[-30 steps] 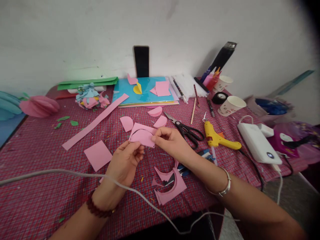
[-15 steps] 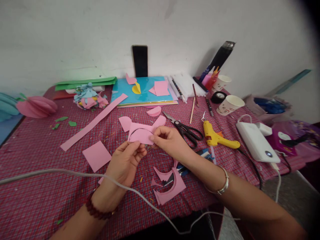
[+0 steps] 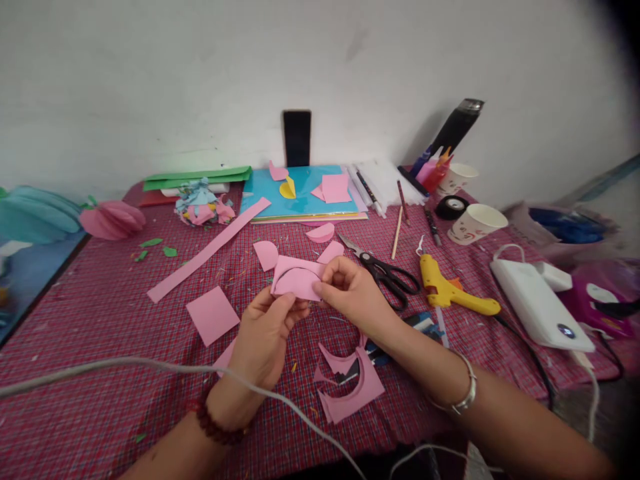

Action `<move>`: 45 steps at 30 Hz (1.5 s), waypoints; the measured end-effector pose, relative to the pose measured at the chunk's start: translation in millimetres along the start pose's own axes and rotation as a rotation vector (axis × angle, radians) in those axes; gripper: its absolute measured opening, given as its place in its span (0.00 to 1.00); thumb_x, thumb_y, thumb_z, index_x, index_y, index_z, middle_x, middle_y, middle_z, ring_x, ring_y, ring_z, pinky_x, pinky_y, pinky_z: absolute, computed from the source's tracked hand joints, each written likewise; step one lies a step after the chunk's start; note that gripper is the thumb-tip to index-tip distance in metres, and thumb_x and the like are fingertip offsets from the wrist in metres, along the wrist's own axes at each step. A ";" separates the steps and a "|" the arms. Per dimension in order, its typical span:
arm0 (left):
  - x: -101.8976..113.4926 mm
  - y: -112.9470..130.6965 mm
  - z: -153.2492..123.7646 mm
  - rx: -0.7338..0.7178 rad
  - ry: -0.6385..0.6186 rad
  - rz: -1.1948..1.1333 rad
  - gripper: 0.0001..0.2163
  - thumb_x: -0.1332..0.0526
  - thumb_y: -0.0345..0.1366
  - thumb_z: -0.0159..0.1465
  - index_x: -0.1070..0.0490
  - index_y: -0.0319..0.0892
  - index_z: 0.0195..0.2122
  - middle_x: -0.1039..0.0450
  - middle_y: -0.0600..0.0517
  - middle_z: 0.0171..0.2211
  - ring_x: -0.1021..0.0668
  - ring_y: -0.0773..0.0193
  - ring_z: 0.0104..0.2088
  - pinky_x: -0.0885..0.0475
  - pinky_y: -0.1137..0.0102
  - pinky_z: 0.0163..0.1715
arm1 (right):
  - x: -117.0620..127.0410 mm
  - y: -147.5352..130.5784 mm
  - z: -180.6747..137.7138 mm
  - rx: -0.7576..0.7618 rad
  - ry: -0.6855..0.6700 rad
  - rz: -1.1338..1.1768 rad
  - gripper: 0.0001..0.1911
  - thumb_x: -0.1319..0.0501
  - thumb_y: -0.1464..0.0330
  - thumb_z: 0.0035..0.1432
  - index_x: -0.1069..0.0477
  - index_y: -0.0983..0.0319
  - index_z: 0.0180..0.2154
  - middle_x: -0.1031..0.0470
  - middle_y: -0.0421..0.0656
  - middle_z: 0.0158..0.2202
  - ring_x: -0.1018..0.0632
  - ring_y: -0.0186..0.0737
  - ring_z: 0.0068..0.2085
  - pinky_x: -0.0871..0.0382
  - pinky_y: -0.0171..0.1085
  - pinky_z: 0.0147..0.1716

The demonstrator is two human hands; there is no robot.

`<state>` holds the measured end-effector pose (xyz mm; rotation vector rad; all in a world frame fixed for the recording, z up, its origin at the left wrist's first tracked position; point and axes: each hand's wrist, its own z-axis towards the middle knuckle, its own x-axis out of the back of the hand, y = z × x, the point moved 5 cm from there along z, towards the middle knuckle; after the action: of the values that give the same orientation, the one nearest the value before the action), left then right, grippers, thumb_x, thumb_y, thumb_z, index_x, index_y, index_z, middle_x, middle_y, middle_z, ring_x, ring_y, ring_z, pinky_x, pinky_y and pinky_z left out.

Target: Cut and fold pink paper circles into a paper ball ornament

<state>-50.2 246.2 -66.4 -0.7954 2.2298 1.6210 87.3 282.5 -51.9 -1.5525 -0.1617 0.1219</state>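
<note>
Between both hands is a folded piece of pink paper (image 3: 299,281) with a dark curved line, perhaps a cut, arching across it. My left hand (image 3: 267,327) pinches its lower left edge between thumb and fingers. At its right edge, my right hand (image 3: 353,290) grips the same paper. Just behind it on the cloth lie a rounded pink paper piece (image 3: 265,255) and another pink half-round (image 3: 321,233). Black-handled scissors (image 3: 385,270) rest beyond my right hand. Pink cut-out scraps (image 3: 355,393) lie below my right forearm, and a pink paper square (image 3: 213,316) is left of my left hand.
A yellow glue gun (image 3: 453,290), a white power bank (image 3: 540,303) and paper cups (image 3: 476,225) stand at the right. A white cable (image 3: 210,369) crosses in front of my left wrist. A phone (image 3: 297,138) leans on the wall behind blue sheets (image 3: 305,200).
The view has shifted, so everything sits further right and slightly lower. Both hands keep hold of the pink paper, with little change in their grip.
</note>
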 end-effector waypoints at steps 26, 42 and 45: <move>-6.3 6.2 -9.0 -0.184 -0.133 0.218 0.07 0.36 0.28 0.56 0.23 0.41 0.36 0.23 0.53 0.31 0.25 0.67 0.32 0.31 0.72 0.37 | -15.9 -2.8 -12.4 -0.051 -0.167 0.052 0.10 0.36 0.64 0.52 0.25 0.62 0.36 0.20 0.45 0.35 0.22 0.40 0.35 0.28 0.42 0.40; 30.1 39.0 31.5 -0.313 0.077 0.025 0.05 0.34 0.29 0.47 0.29 0.39 0.25 0.28 0.56 0.23 0.27 0.69 0.26 0.34 0.72 0.30 | 130.4 20.7 -39.7 0.148 -0.057 -1.391 0.19 0.45 0.68 0.58 0.30 0.66 0.50 0.25 0.54 0.47 0.23 0.53 0.46 0.30 0.48 0.47; 30.9 38.4 35.5 -0.313 0.065 0.015 0.05 0.34 0.28 0.45 0.29 0.38 0.24 0.27 0.55 0.23 0.27 0.69 0.25 0.34 0.72 0.29 | 126.8 18.1 -23.7 0.083 -0.101 -1.484 0.24 0.41 0.66 0.56 0.32 0.64 0.54 0.24 0.55 0.44 0.22 0.54 0.42 0.30 0.45 0.37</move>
<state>-100.9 279.6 -64.1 -0.9211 2.0535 2.0087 216.6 282.2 -66.9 -1.0179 -1.2997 -0.9426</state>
